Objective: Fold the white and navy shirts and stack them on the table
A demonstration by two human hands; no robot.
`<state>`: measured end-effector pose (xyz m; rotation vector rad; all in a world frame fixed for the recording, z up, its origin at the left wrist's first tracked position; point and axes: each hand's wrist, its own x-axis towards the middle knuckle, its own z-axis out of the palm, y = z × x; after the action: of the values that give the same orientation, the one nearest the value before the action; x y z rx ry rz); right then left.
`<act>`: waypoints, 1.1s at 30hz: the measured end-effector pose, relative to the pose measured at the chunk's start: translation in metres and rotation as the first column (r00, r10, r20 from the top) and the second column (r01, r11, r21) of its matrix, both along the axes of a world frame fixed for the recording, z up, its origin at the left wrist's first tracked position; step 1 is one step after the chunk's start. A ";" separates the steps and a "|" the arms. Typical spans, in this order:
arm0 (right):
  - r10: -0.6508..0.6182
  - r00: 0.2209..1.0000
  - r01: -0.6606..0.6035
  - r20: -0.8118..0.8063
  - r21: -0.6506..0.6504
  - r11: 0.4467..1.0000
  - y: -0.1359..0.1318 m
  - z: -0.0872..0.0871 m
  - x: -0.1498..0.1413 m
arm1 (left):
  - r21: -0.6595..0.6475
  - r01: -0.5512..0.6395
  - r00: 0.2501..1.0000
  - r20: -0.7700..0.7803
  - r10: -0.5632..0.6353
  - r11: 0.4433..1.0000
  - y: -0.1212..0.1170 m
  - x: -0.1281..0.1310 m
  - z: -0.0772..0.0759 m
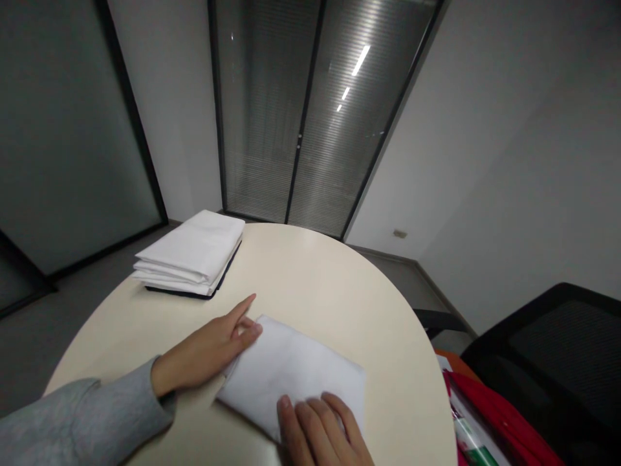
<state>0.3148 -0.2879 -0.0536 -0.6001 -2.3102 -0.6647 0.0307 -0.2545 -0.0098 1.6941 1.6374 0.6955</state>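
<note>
A folded white cloth (295, 372) lies flat on the round cream table (315, 278) near its front edge. My left hand (213, 349), in a grey sleeve, rests on the cloth's far left corner with fingers stretched out flat. My right hand (323, 430) presses down on the cloth's near edge at the bottom of the view, fingers together and lying flat. Neither hand grips anything.
A stack of folded white cloths (194, 252) sits on a dark flat item at the table's far left. A black chair (557, 356) and a red bag (490, 414) stand to the right. Glass panels with blinds and grey walls lie behind.
</note>
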 end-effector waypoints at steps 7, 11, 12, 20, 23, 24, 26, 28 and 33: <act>-0.054 0.987 0.061 0.149 -0.044 0.997 0.015 0.016 0.018 | -0.051 0.064 0.984 0.171 -0.055 0.997 0.003 0.008 0.003; -0.107 0.982 0.127 0.153 -0.127 0.984 0.020 0.024 0.000 | -0.079 0.102 0.973 0.217 -0.082 0.992 0.003 0.003 0.000; -0.104 0.988 0.120 0.118 -0.138 0.983 0.020 0.024 -0.006 | -0.098 0.127 0.962 0.255 -0.099 0.987 0.004 0.001 -0.002; 0.038 0.980 -0.015 0.197 -0.116 0.993 0.022 0.020 0.004 | -0.045 0.185 0.979 0.095 -0.180 0.982 0.006 -0.005 -0.008; 0.020 0.974 0.000 0.226 -0.090 0.996 0.019 0.016 0.011 | 0.076 0.038 0.986 -0.163 -0.025 0.996 0.005 0.004 0.000; 0.010 0.972 0.011 0.233 -0.088 0.996 0.017 0.013 0.011 | 0.181 -0.007 0.968 -0.246 0.052 0.984 0.005 0.008 0.004; 0.001 0.970 0.021 0.242 -0.091 0.996 0.013 0.009 0.009 | 0.399 0.021 0.925 -0.357 0.134 0.917 0.006 0.019 0.012; 0.019 0.975 0.007 0.220 -0.116 0.993 0.011 0.014 0.007 | 0.498 0.185 0.905 -0.422 0.050 0.847 0.010 0.032 0.018; -0.008 0.999 0.025 0.033 -0.551 0.834 0.025 0.073 -0.001 | 0.386 0.504 0.814 -0.512 -0.276 0.773 0.017 0.068 0.001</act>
<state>0.3138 -0.2625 0.0197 -0.8720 -2.5294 0.0129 0.0988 -0.2379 -0.0084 2.6517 1.3347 0.5908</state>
